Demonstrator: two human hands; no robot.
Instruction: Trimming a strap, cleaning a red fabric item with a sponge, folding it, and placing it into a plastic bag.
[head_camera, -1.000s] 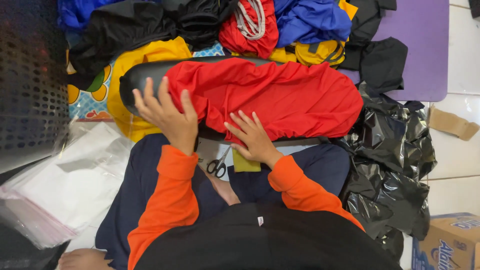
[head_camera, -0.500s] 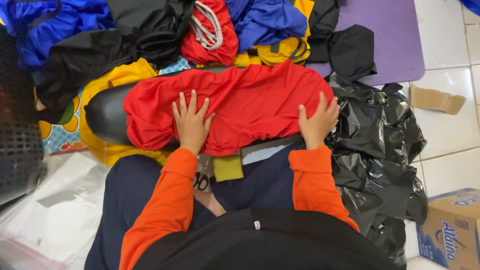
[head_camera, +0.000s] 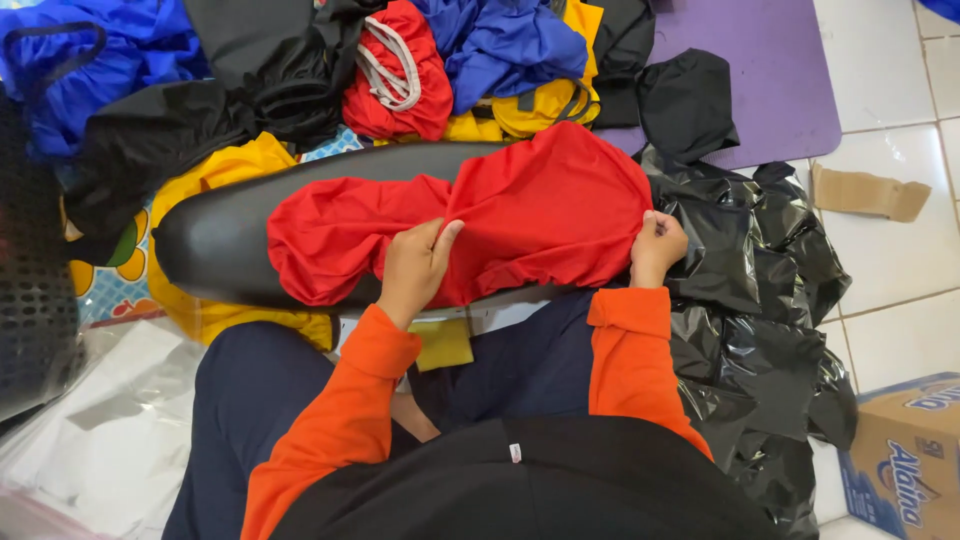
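A long black padded seat (head_camera: 215, 240) lies across my lap with a red fabric cover (head_camera: 530, 215) stretched over its right part and bunched toward the middle. My left hand (head_camera: 412, 268) pinches a fold of the red cover near the seat's middle. At the right end, my right hand (head_camera: 655, 245) grips the cover's edge. Both arms wear orange sleeves.
Heaps of blue, black, red and yellow fabric (head_camera: 480, 50) lie beyond the seat. A crumpled black plastic bag (head_camera: 770, 330) is at my right, a purple mat (head_camera: 760, 80) behind it, a cardboard box (head_camera: 905, 455) at lower right, clear plastic bags (head_camera: 90, 420) at left.
The red cover has been gathered toward the right, baring more of the black seat at left. My left hand went from flat to pinching; my right hand closed on the right edge.
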